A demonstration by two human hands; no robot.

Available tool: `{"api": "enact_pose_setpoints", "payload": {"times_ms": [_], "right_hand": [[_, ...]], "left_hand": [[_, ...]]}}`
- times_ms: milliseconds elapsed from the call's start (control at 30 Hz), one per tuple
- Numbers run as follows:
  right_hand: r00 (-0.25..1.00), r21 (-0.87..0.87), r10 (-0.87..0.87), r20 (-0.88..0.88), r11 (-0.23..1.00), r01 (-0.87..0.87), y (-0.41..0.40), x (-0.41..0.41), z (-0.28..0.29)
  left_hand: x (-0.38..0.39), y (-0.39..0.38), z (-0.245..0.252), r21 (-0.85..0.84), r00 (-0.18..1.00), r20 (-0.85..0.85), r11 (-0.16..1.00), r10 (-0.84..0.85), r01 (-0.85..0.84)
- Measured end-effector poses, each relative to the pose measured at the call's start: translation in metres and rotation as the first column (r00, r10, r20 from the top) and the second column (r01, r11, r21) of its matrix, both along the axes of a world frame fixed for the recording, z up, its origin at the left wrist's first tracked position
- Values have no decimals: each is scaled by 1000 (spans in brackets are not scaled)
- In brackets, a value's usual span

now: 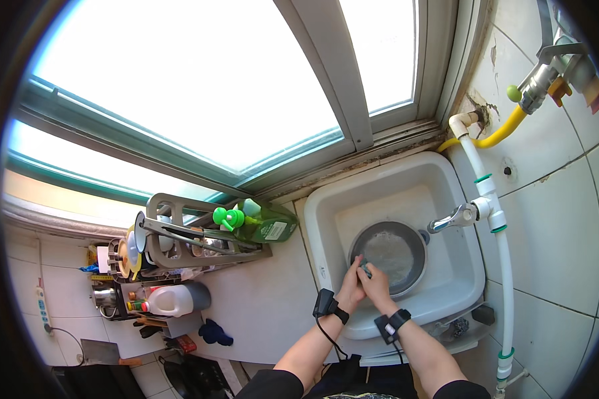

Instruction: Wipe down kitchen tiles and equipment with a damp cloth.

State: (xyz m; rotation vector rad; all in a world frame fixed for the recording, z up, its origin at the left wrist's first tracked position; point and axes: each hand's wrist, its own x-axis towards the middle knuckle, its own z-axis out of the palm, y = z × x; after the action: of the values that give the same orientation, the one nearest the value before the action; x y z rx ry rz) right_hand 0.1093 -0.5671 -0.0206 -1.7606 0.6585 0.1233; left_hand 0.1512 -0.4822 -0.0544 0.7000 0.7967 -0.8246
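Note:
My left hand [352, 287] and my right hand [377, 285] press together over the near left rim of a round dark-grey pan [414, 277]. Between my fingers shows a small blue-green cloth or sponge [366, 270], mostly hidden by both hands. Cloudy, foamy liquid [390, 252] lies in the pan. The pan rests on the bottom of a white rectangular sink [347, 219]. Right of the pan, a chrome tap [451, 219] on a white pipe reaches over the sink; no water is seen running from it.
A green pump bottle [274, 222] stands left of the sink beside a dish rack [179, 257]. Further left are a white jug [169, 300] and a dark-blue cloth [214, 332] on the counter [264, 309]. A yellow hose [504, 132] runs along the tiled wall.

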Motion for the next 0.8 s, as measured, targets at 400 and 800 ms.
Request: {"api": "enact_pose_setpoints", "payload": {"times_ms": [400,800], "right_hand": [[997,-437,4,-71,899,-35,-48,22,-10],[995,13,-99,19,995,98,-47,-7,-85]], "left_hand": [[-9,-11,25,70,969,223,993,-106,92],[-4,-26,20,63,989,-63,988,-134,138]]}}
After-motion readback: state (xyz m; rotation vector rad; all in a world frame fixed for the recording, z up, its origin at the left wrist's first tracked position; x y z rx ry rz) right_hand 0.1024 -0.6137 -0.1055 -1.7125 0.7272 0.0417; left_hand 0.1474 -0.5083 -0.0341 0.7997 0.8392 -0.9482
